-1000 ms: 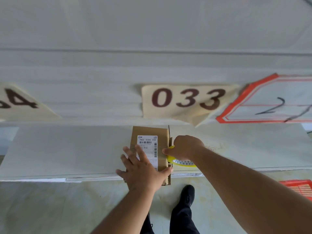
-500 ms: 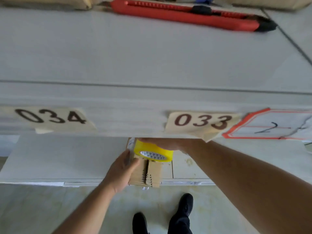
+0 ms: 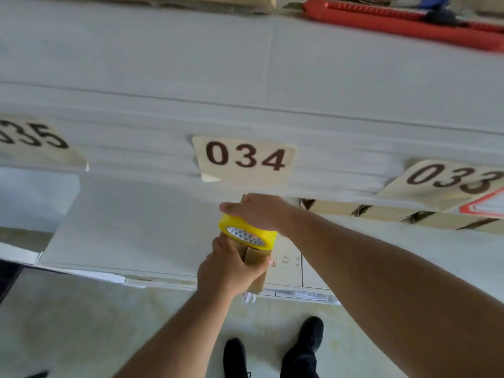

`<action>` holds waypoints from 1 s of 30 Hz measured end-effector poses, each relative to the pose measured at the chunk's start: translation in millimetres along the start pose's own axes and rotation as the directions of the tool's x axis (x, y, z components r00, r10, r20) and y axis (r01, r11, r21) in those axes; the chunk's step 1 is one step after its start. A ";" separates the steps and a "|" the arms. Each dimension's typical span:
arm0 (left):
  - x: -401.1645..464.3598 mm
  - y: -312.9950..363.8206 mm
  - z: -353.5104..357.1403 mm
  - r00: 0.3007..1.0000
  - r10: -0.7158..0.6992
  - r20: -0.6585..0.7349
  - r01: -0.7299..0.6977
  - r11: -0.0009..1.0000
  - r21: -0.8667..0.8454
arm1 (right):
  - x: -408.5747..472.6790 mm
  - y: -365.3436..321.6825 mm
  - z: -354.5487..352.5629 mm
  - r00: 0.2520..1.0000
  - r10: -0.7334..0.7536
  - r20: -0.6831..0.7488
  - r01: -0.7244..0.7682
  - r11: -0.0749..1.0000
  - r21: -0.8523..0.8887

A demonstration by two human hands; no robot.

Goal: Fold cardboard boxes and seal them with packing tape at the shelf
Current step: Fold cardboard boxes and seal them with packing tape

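Head view: white shelf (image 3: 136, 227), label 034 (image 3: 245, 159); left grip (image 3: 229, 271) round box (image 3: 255, 268), right grip (image 3: 259, 214) round tape roll (image 3: 246, 233).

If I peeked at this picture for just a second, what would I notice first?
Probably the bright yellow tape roll in the middle, gripped by the right hand over a small cardboard box that the left hand holds at the edge of the lower white shelf. Next, the big brown number label 034 just above them, and the long red utility knife lying on the top shelf at the upper right.
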State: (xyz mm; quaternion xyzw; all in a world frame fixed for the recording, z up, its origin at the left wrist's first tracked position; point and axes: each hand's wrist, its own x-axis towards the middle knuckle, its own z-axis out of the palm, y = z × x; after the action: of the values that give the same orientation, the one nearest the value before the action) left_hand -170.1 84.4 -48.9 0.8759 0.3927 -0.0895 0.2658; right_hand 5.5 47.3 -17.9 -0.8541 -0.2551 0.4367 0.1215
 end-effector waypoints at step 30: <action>3.3 -0.8 -0.2 0.999 0.028 0.018 -0.030 0.994 0.104 | -75.7 69.1 -8.2 0.967 0.129 -0.219 -0.201 0.917 -0.345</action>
State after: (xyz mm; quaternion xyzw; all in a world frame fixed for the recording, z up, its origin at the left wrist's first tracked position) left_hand -168.4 87.1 -50.3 0.8934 0.3724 -0.1133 0.2244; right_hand -2.0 -51.7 9.0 -0.9183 -0.2456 0.3061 -0.0524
